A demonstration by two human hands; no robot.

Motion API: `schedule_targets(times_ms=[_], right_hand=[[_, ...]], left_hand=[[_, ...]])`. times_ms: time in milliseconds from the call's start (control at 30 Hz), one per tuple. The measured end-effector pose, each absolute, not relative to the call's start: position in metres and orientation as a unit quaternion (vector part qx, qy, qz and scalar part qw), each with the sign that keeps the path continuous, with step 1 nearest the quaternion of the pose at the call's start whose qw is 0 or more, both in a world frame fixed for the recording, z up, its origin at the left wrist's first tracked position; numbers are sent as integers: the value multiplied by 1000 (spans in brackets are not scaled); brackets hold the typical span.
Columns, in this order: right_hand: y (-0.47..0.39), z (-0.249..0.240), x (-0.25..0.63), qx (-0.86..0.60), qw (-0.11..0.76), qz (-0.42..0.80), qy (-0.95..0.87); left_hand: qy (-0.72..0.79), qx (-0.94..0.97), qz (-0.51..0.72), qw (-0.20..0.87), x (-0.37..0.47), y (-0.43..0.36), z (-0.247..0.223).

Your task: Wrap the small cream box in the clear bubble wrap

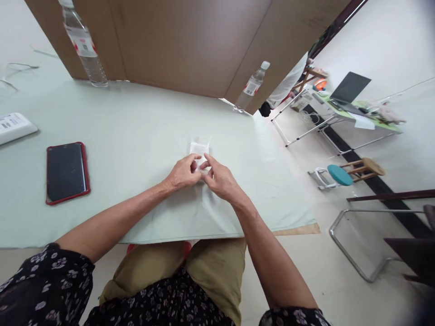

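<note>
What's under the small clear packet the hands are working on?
The clear packet lies on the pale green cloth covering the table. Its near end is covered by the left hand and right hand, so anything beneath that part cannot be seen.

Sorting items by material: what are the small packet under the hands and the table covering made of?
Small clear packet: likely thin glossy plastic film, see-through with shiny crinkles. Pale green table covering: apparently matte woven cloth, with a soft hem at its edge. Both hands pinch the packet.

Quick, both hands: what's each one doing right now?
Left hand: fingers pinched on the small clear packet.
Right hand: pinched on the same packet.
</note>
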State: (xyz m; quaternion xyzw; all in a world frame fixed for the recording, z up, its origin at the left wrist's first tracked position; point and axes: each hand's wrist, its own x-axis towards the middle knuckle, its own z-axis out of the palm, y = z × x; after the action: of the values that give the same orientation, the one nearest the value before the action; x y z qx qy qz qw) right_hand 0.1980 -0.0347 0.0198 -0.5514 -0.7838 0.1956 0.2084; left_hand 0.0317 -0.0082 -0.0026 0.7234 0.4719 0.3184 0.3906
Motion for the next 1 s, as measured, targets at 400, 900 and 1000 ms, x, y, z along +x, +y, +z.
schedule_targets(times_ms=[400,900,1000], right_hand=[[-16,19,229,-579,375,408,-599],[50,-1,218,-615,287,511,-527],[53,-5,214,-621,288,488,-542]], left_hand=[[513,691,350,370,41,-10,-10],[493,730,309,358,35,-6,-10],[479,773,289,298,34,-8,-8]])
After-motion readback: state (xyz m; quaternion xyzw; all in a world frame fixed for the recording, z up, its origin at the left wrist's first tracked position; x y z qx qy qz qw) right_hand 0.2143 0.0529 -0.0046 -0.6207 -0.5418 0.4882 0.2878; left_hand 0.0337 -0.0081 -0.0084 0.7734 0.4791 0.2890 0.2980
